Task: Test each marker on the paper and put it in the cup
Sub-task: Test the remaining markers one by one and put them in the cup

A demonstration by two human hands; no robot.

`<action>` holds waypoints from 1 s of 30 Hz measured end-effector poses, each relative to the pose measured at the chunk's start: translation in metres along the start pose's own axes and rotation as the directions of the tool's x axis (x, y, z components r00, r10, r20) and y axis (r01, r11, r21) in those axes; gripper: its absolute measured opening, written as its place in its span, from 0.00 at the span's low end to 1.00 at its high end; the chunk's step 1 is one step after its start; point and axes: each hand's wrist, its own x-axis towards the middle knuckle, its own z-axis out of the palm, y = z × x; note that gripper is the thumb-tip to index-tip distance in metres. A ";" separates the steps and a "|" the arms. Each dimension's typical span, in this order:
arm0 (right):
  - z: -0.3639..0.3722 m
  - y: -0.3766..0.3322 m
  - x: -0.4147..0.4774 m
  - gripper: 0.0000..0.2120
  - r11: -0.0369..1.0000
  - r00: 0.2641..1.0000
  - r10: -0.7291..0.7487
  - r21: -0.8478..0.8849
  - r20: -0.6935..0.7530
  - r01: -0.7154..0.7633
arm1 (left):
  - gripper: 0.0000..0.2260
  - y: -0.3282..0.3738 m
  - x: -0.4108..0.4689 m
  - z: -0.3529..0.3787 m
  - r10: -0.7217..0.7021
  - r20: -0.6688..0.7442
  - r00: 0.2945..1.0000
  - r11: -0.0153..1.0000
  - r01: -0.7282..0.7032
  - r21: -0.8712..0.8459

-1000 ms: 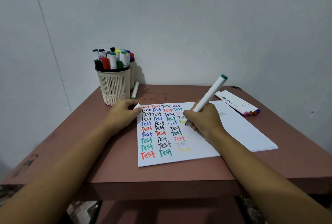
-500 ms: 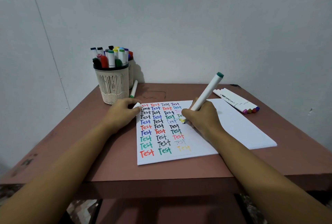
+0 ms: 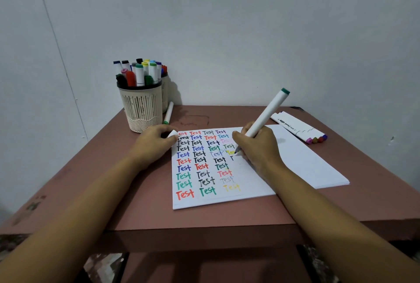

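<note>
Drops a row down the paper, pinches light, stiff green-ended marker near nib with right hand, clutches cap in left hand.

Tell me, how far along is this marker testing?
Done: the paper bears many "Test" words, and the cup holds many markers. In hand: the right hand grips a marker, tip at the paper, a new word just begun; the left hand holds a white cap. Left: four markers lying on the right, perhaps the stray marker by the cup.
</note>
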 end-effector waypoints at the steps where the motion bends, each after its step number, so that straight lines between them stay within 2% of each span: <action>1: 0.000 0.000 0.001 0.13 1.000 1.000 -0.001 0.016 -0.017 0.001 | 0.12 0.000 0.000 0.000 0.001 -0.001 1.000 1.000 -0.001 0.003; 8: 0.002 0.001 -0.001 0.12 0.996 1.000 0.018 -0.092 0.018 -0.016 | 0.12 0.000 0.000 -0.001 0.002 0.014 1.000 1.000 -0.002 0.006; 16: 0.001 0.000 -0.001 0.12 0.995 0.999 0.022 -0.101 0.039 -0.018 | 0.12 0.001 -0.001 0.000 0.017 -0.003 1.000 1.000 -0.017 0.023; 19: 0.002 -0.002 -0.002 0.14 0.990 1.000 -0.003 -0.141 0.015 0.005 | 0.12 0.000 -0.001 0.000 0.014 0.002 1.000 1.000 -0.014 0.008; 24: 0.000 -0.003 -0.002 0.11 0.988 0.997 -0.024 -0.152 -0.069 0.014 | 0.12 0.000 0.000 0.000 0.009 0.003 1.000 1.000 -0.009 0.017; 30: 0.001 -0.002 -0.003 0.10 0.988 1.000 0.015 -0.151 -0.026 -0.018 | 0.12 0.001 -0.001 0.000 0.010 0.005 1.000 1.000 -0.010 0.008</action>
